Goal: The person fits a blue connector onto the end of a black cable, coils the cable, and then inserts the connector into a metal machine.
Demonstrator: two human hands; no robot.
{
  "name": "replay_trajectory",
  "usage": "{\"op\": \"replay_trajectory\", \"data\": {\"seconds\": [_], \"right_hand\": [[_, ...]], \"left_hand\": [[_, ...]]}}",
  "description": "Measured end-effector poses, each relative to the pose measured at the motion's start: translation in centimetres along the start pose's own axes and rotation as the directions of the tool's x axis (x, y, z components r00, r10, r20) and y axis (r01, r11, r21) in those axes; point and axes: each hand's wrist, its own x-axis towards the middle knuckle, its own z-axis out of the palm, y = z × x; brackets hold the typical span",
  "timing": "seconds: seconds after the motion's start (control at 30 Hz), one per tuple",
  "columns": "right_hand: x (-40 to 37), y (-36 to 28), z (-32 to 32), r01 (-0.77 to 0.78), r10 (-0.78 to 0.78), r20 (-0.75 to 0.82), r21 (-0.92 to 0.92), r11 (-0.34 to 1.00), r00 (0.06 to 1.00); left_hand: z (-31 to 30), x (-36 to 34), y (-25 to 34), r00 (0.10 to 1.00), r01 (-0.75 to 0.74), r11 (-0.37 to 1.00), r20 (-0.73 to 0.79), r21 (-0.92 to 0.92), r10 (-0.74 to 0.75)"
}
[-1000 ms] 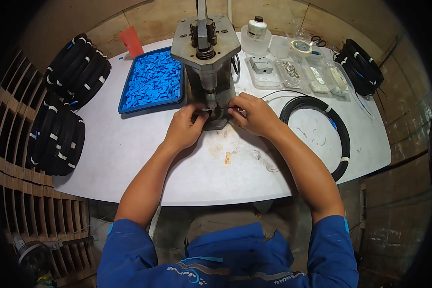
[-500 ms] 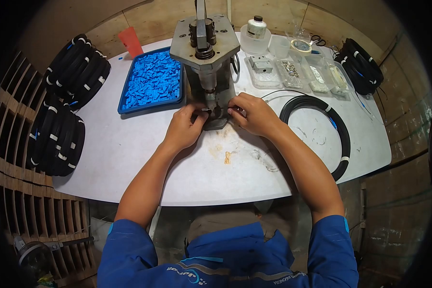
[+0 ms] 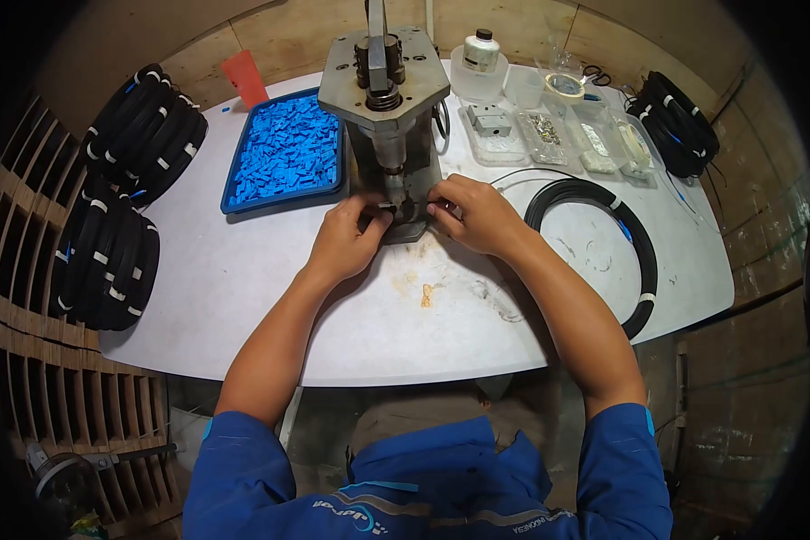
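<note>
A grey metal bench press [image 3: 382,85] stands upright at the back middle of the table, its lever rising toward the camera. At its base, my left hand [image 3: 344,236] is closed in a pinch on the left of the ram; whatever is between the fingertips is too small and hidden to name. My right hand [image 3: 474,214] pinches from the right side of the same spot. A thin black cable [image 3: 533,170] runs from the black cable coil [image 3: 641,243] to behind my right hand, and its end between the fingers is mostly hidden.
Left of the press sits a dark blue tray [image 3: 228,202] full of small blue plastic pieces, with a red scoop-like piece [image 3: 244,79] behind. Bundled cable coils [image 3: 108,256] line the left edge. Clear containers [image 3: 495,148], a white bottle [image 3: 481,52] and scissors [image 3: 596,76] stand at back right.
Almost nothing differs; both hands stay at the base of the press, with only a tiny shift in the left fingertips.
</note>
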Motion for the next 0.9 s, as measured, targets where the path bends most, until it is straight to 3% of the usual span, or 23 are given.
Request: {"op": "replay_trajectory", "data": {"seconds": [0.9], "right_hand": [[0.05,-0.05,-0.24,-0.01,0.01,0.025,0.011,1.0,1.0]], "left_hand": [[-0.31,-0.14,0.77,0.999,0.026,0.999,0.026,0.033,-0.027]]}}
